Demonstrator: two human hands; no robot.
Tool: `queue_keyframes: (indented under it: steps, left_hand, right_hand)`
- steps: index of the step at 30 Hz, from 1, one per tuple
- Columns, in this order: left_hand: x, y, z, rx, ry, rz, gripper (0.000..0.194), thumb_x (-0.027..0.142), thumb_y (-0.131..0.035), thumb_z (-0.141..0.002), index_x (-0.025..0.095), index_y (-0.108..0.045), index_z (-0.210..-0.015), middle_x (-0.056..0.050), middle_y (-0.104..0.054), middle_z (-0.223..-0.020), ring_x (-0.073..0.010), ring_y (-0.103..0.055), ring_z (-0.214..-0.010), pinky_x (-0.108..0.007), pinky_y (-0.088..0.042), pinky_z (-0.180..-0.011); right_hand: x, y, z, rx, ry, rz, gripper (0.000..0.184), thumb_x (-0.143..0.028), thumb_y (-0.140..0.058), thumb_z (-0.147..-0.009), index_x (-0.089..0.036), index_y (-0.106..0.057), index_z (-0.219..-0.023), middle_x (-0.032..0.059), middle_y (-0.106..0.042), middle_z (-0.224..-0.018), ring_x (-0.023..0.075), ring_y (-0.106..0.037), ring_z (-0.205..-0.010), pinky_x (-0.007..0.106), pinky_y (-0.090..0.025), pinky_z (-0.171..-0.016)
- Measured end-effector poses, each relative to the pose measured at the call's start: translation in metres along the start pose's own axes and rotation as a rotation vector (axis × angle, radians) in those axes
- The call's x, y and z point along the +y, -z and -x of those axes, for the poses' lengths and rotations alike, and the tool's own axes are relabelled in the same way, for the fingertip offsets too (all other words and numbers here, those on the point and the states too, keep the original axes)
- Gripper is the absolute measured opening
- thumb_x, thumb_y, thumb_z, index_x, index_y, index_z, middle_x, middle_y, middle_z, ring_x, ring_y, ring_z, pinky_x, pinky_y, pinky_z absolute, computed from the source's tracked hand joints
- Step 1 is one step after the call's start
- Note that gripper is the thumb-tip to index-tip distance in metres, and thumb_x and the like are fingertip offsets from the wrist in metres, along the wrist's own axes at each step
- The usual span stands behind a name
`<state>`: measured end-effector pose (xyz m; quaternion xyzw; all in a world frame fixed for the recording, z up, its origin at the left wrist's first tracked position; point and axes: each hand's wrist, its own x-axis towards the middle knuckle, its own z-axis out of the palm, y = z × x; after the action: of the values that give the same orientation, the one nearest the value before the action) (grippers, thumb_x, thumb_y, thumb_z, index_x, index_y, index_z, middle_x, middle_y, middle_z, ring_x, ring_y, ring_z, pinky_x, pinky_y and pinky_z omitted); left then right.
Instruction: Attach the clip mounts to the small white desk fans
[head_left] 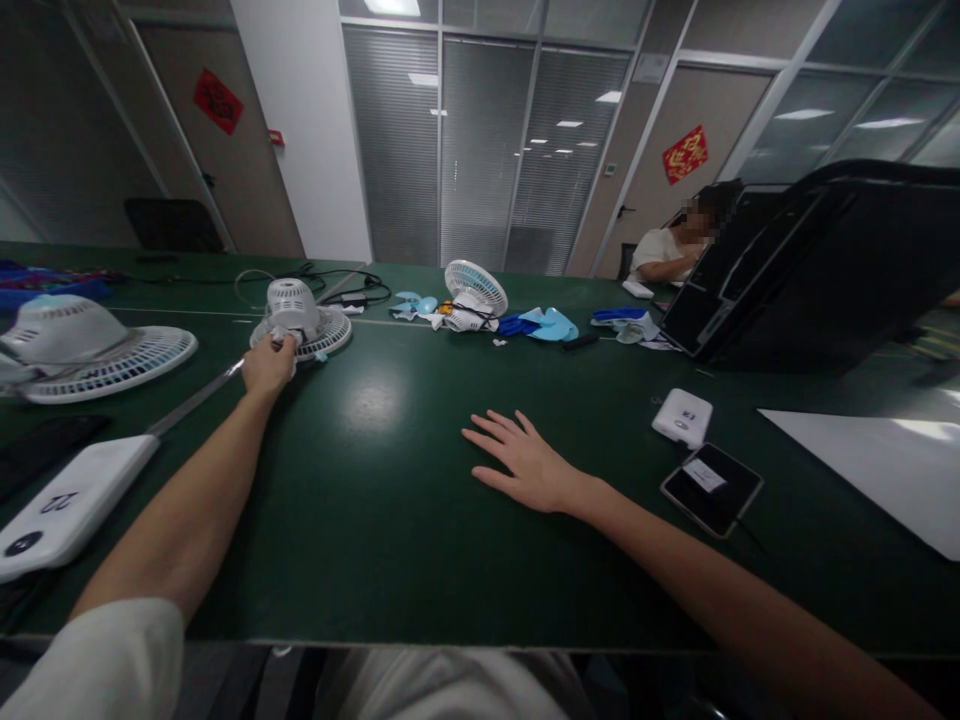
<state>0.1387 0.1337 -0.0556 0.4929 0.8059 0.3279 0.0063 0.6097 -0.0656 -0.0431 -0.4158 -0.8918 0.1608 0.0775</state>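
Note:
My left hand [268, 366] reaches out to the left and is closed on the near side of a white fan head [291, 306]. That fan lies with its round grille [335, 330] down on the green table [375, 540]. My right hand [526, 462] rests palm down near the middle of the table, fingers spread, holding nothing. Beyond it, a second small white fan [476, 290] stands tilted among light blue fan blades [553, 325] and blue cloth. At the far left a larger white fan head [67, 335] also lies grille down.
A white power bank [79, 495] lies at the left beside a metal strip [195, 395]. On the right are a white power bank [682, 416], a black square device [711, 488], a white sheet [877, 470] and a large black case [810, 270]. A person [671, 255] sits across the table.

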Motion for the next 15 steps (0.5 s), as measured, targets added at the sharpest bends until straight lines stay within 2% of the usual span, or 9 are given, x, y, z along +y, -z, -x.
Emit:
queue_keyframes:
  steps: [15]
  left_hand:
    - [-0.0039,-0.0038,-0.0056,-0.012,0.000,-0.028,0.054,0.052,-0.044,-0.098,0.006,-0.066,-0.113,-0.016,-0.071,-0.110,-0.0277,-0.060,-0.094,-0.032,-0.040,-0.076]
  right_hand:
    - [-0.0020,0.0020,0.0004,-0.004,-0.009,-0.013,0.063,-0.066,-0.035,-0.102,-0.037,-0.028,-0.158,0.0012,-0.021,-0.168,0.0321,-0.016,-0.155,0.065,-0.004,-0.123]
